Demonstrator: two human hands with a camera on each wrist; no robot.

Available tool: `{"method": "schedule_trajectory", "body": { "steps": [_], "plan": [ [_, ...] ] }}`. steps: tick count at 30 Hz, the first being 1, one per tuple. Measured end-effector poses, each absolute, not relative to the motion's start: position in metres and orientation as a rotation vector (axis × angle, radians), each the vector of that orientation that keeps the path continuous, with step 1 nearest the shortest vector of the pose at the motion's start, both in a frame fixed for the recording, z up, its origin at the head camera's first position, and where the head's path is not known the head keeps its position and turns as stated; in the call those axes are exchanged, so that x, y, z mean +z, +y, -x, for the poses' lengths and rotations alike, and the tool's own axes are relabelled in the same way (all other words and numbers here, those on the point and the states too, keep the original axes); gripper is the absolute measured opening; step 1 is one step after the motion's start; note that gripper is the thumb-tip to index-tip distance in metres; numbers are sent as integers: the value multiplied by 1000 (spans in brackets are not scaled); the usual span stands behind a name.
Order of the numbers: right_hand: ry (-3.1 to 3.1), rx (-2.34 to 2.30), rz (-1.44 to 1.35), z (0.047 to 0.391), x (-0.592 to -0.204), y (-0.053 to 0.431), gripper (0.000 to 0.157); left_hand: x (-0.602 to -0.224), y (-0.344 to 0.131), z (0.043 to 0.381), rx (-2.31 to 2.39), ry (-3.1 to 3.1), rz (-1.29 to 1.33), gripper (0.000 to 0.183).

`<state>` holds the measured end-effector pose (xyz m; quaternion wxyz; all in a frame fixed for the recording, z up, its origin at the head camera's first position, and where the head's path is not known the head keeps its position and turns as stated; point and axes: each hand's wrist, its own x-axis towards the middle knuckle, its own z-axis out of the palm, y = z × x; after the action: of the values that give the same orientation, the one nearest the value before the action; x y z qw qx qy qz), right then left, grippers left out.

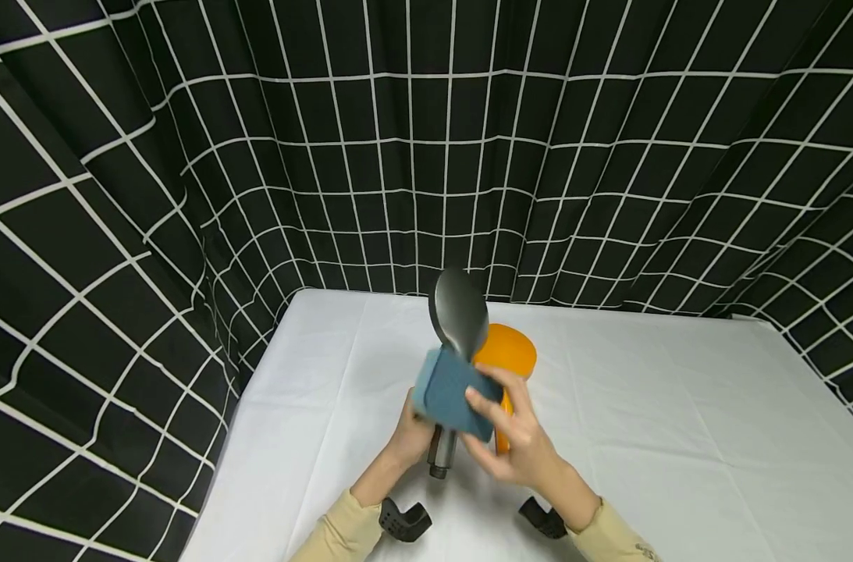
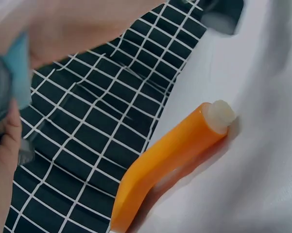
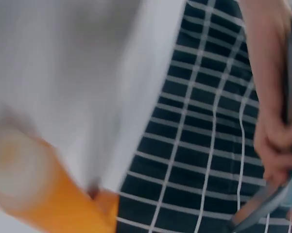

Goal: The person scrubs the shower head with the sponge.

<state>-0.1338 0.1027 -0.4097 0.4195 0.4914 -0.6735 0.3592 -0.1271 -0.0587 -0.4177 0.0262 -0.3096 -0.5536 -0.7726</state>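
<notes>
My left hand [image 1: 414, 431] grips the handle of a dark grey shower head [image 1: 461, 308], raised above the table with its oval head pointing away. A blue sponge [image 1: 449, 393], lighter along one side, covers the middle of the shower head. My right hand [image 1: 517, 437] holds the sponge against it, fingers over its face and the thumb at the lower edge. Below the sponge, the handle's threaded end [image 1: 438, 471] sticks out. An orange shower head [image 1: 506, 350] lies on the table behind my right hand; its whitish end [image 2: 219, 116] shows in the left wrist view.
A white cloth [image 1: 644, 414] covers the table. Black curtains with a white grid [image 1: 412, 156] hang around the back and sides. Dark wrist mounts [image 1: 405, 521] sit near both wrists. The right wrist view is blurred.
</notes>
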Motion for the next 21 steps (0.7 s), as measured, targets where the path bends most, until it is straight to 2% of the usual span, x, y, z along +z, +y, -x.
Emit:
{"method": "schedule_trajectory", "body": {
  "steps": [3, 5, 7, 12, 15, 18, 21],
  "plan": [
    [-1798, 996, -962, 143, -407, 103, 45, -429, -59, 131, -2355, -1790, 983, 38],
    [-1828, 1007, -928, 142, -407, 102, 46, -430, -60, 132, -2354, -1823, 967, 42],
    [-1815, 960, -1033, 136, -410, 101, 45, -427, -61, 130, -2371, -1770, 964, 43],
    [-1688, 787, -1502, 116, -420, 104, 42, -406, -62, 126, -2472, -1643, 916, 44],
    [-1646, 737, -1604, 118, -421, 106, 42, -401, -63, 125, -2498, -1666, 908, 46],
    [-1658, 763, -1484, 130, -417, 107, 41, -408, -65, 127, -2474, -1707, 948, 49],
    [-1743, 854, -1219, 144, -408, 106, 40, -419, -66, 132, -2445, -1771, 943, 45]
  ]
}}
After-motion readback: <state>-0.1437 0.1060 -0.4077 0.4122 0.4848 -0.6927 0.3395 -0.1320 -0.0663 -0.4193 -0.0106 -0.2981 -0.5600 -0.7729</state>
